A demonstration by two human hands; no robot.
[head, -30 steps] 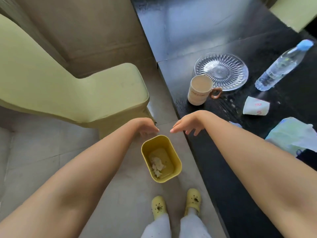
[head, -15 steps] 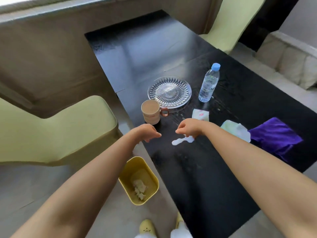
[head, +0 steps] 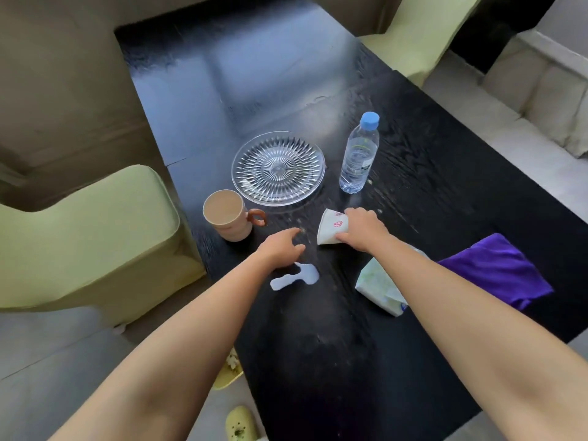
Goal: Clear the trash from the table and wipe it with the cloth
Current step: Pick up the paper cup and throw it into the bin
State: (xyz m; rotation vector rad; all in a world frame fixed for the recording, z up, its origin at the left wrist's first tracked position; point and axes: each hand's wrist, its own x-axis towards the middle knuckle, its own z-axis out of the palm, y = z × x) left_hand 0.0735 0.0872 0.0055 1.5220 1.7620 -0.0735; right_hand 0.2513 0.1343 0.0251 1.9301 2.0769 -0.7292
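Since half a second ago the right hand has gone forward from the spill to the crushed paper cup, and the left hand has moved in over the tabletop. The right grip is closed around the cup's right side, thumb below and fingers over the top, with the cup lying on its side on the dark surface. The left grip is loose and holds nothing, index finger stretched toward scattered crumbs. Just below the left hand lies a pale blue spill. Partly under the right forearm sits a tissue pack, and beside it, to the right, a purple cloth lies flat. Farther out stand a beige mug, a glass plate and an upright water bottle. A yellow bin shows partly under the left arm on the floor.
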